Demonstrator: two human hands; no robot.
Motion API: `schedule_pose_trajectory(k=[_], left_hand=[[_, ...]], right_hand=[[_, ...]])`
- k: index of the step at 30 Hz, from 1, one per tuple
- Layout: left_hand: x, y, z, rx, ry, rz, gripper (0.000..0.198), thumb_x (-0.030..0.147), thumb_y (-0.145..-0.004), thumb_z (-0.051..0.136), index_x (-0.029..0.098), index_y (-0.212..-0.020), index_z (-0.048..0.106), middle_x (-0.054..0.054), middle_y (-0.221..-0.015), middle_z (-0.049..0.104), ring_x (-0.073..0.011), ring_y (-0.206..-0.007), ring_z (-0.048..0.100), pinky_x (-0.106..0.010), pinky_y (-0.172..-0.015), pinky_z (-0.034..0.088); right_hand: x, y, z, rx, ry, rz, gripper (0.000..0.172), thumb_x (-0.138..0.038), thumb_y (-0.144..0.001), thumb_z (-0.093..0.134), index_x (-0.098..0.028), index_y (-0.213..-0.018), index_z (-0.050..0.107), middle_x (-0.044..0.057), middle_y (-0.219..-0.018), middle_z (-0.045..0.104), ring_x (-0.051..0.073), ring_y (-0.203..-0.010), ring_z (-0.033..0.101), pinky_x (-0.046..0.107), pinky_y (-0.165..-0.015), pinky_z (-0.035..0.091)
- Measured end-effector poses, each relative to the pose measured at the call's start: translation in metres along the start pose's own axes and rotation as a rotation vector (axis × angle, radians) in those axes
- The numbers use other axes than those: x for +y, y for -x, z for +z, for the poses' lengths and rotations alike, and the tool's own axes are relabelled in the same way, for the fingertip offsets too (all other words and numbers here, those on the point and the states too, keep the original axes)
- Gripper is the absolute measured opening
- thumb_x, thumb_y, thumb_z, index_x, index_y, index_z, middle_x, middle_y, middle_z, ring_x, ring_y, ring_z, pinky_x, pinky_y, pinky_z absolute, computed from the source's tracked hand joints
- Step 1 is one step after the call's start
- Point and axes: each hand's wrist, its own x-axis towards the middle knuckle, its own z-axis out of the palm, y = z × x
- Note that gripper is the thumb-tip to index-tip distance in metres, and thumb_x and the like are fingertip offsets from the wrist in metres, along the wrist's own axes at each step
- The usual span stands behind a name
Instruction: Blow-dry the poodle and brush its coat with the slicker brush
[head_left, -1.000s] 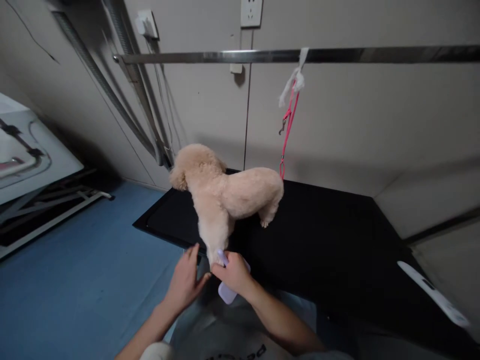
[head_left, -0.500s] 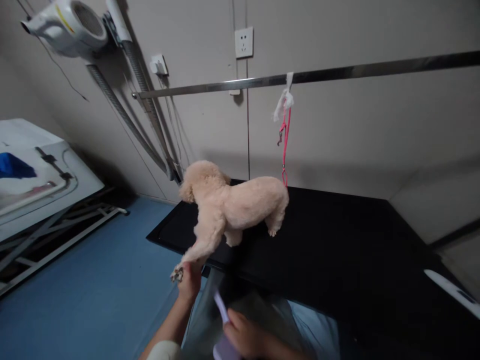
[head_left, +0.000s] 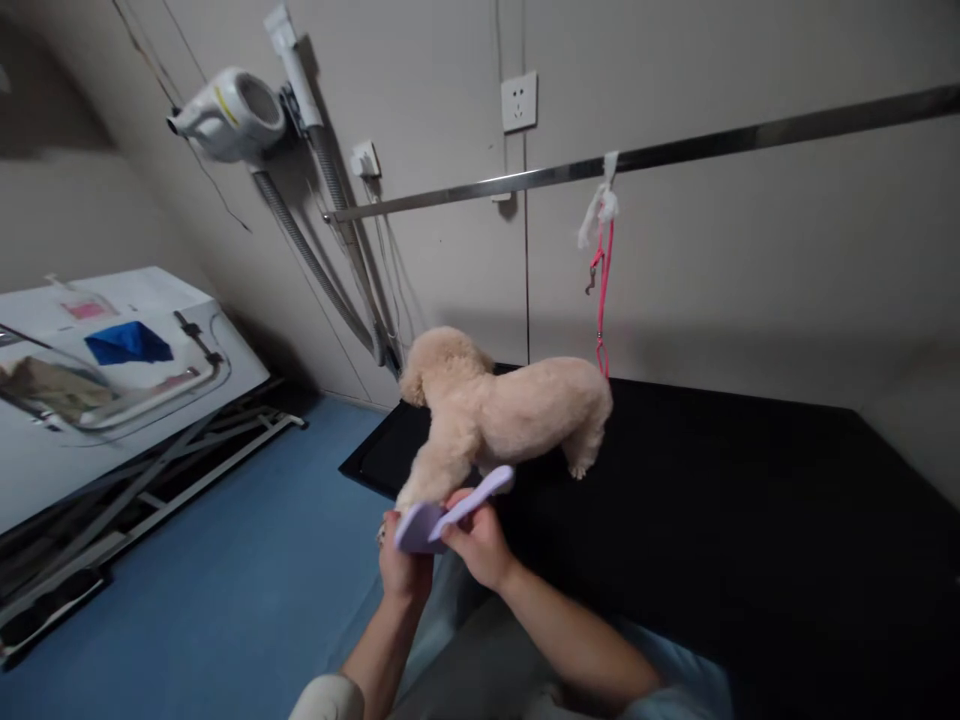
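Note:
A cream-coloured curly dog [head_left: 540, 410] stands on a black table [head_left: 712, 500], its head toward the left. My left hand [head_left: 406, 565] is closed round the lower part of its front leg [head_left: 435, 470], at the table's near edge; the paw is mostly hidden. In my right hand [head_left: 480, 540] is the handle of a lilac brush [head_left: 420, 528]. The brush's wide head lies over my left hand and the dog's lower leg, and its handle points up to the right. Whether its bristles touch the fur is hidden.
Above the table, a metal rail [head_left: 675, 152] carries a pink leash [head_left: 606, 290] tied with white cloth. A white dryer [head_left: 236, 112] with grey hoses hangs on the wall. At the left, a white tub [head_left: 150, 390] on a metal frame holds a blue cloth [head_left: 129, 343].
My right hand has brought the brush up from near my lap to the dog's held leg. The view has turned left, showing more of the tub. My left hand still holds the leg.

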Motion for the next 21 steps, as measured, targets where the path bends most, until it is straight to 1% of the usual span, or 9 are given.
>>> schedule_pose_trajectory(k=[2,4,6,10,11,15,17,20,21], left_hand=[[0.008,0.003,0.009,0.083,0.041,-0.044,0.035,0.037,-0.108,0.053,0.016,-0.109,0.080,-0.011,-0.105,0.084,-0.0244,-0.105,0.081,-0.035,-0.095,0.063],[0.015,0.004,0.017,0.144,0.079,-0.083,0.037,0.034,-0.110,0.049,0.015,-0.120,0.078,-0.013,-0.112,0.084,-0.0239,-0.108,0.080,-0.035,-0.096,0.063],[0.021,0.002,0.020,0.173,0.085,-0.119,0.039,0.034,-0.110,0.046,0.015,-0.122,0.077,-0.012,-0.109,0.084,-0.0235,-0.103,0.080,-0.034,-0.093,0.063],[0.034,-0.009,0.015,0.199,0.069,-0.178,0.040,0.031,-0.110,0.042,0.016,-0.123,0.077,-0.008,-0.097,0.084,-0.0220,-0.084,0.080,-0.033,-0.084,0.065],[0.038,-0.012,0.013,0.195,0.078,-0.199,0.043,0.032,-0.111,0.039,0.016,-0.127,0.076,-0.009,-0.097,0.084,-0.0226,-0.084,0.081,-0.034,-0.083,0.065],[0.048,-0.020,0.010,0.176,0.180,-0.281,0.048,0.034,-0.114,0.033,0.019,-0.134,0.073,-0.011,-0.102,0.085,-0.0248,-0.088,0.082,-0.039,-0.084,0.067],[0.050,-0.023,0.008,0.181,0.203,-0.293,0.045,0.033,-0.114,0.035,0.019,-0.127,0.076,-0.010,-0.099,0.085,-0.0232,-0.085,0.083,-0.036,-0.083,0.068],[0.049,-0.026,0.000,0.158,0.186,-0.279,0.046,0.029,-0.114,0.034,0.018,-0.114,0.079,-0.009,-0.097,0.085,-0.0217,-0.083,0.083,-0.034,-0.080,0.068],[0.049,-0.028,-0.003,0.143,0.180,-0.273,0.047,0.028,-0.113,0.033,0.017,-0.111,0.079,-0.009,-0.098,0.086,-0.0219,-0.084,0.083,-0.034,-0.079,0.068]], right_hand=[[-0.001,-0.007,-0.001,0.027,0.023,0.007,0.055,-0.064,-0.064,0.093,-0.025,-0.088,0.064,-0.002,-0.076,0.065,0.017,-0.068,0.059,0.032,-0.065,0.055],[-0.004,-0.015,-0.004,0.199,0.032,-0.042,0.056,-0.068,-0.069,0.089,-0.025,-0.092,0.063,0.000,-0.083,0.067,0.020,-0.074,0.062,0.035,-0.072,0.058],[-0.004,-0.017,-0.003,0.234,0.047,-0.114,0.051,-0.066,-0.074,0.086,-0.025,-0.094,0.063,0.004,-0.094,0.071,0.022,-0.084,0.067,0.038,-0.079,0.061],[0.005,-0.013,0.003,-0.147,0.091,-0.129,0.047,-0.062,-0.070,0.091,-0.026,-0.088,0.067,0.004,-0.091,0.073,0.024,-0.084,0.071,0.038,-0.076,0.062],[0.006,-0.016,0.003,-0.111,0.092,-0.097,0.049,-0.065,-0.070,0.090,-0.026,-0.087,0.066,0.003,-0.086,0.072,0.023,-0.079,0.069,0.038,-0.073,0.061],[0.006,-0.032,-0.002,0.347,0.095,-0.199,0.054,-0.072,-0.070,0.086,-0.025,-0.086,0.065,0.007,-0.096,0.076,0.026,-0.090,0.072,0.043,-0.086,0.062],[0.007,-0.032,0.000,0.279,0.077,-0.248,0.050,-0.070,-0.072,0.087,-0.025,-0.084,0.066,0.007,-0.098,0.078,0.026,-0.092,0.074,0.042,-0.086,0.063],[0.009,-0.031,0.003,0.006,0.060,-0.239,0.050,-0.068,-0.068,0.091,-0.026,-0.082,0.068,0.004,-0.090,0.079,0.025,-0.081,0.075,0.039,-0.074,0.064],[0.009,-0.033,0.002,0.024,0.057,-0.239,0.050,-0.069,-0.071,0.090,-0.026,-0.084,0.068,0.004,-0.091,0.079,0.024,-0.081,0.075,0.039,-0.075,0.064]])
